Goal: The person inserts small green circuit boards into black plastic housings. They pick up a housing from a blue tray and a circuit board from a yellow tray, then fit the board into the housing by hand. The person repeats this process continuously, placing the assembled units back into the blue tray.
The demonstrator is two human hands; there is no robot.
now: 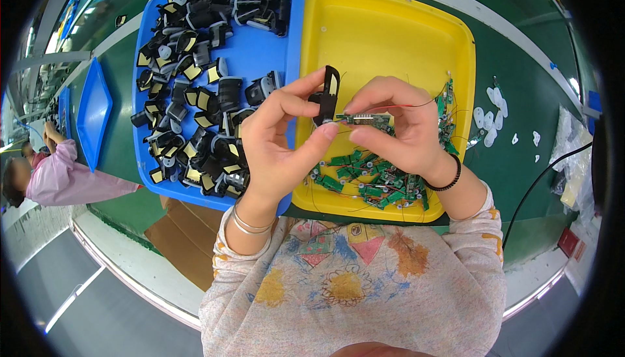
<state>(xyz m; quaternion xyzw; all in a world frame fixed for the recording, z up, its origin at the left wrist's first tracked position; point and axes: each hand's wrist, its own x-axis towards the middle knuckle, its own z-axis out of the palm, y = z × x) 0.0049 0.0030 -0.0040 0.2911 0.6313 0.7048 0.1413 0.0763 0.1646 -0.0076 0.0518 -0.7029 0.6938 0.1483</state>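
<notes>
My left hand [280, 132] is closed on a black plastic housing [329, 99] that has a pale yellow patch on its face. Between the thumb and fingers of my right hand [403, 126] is a small green circuit board [368, 120], with a thin red wire running off it to the right. The board's left end meets the housing's lower part; whether it is inside or only touching, I cannot tell. Both hands are above the yellow tray [390, 18], where several more green boards [384, 184] with wires lie in the near and right parts.
On the left, a blue tray [263, 51] holds many black housings [215, 96]. White plastic pieces [491, 119] and a clear plastic bag [571, 145] lie to the right, near a black cable [521, 194]. A person in pink [71, 178] sits at the far left beside another blue tray [95, 116].
</notes>
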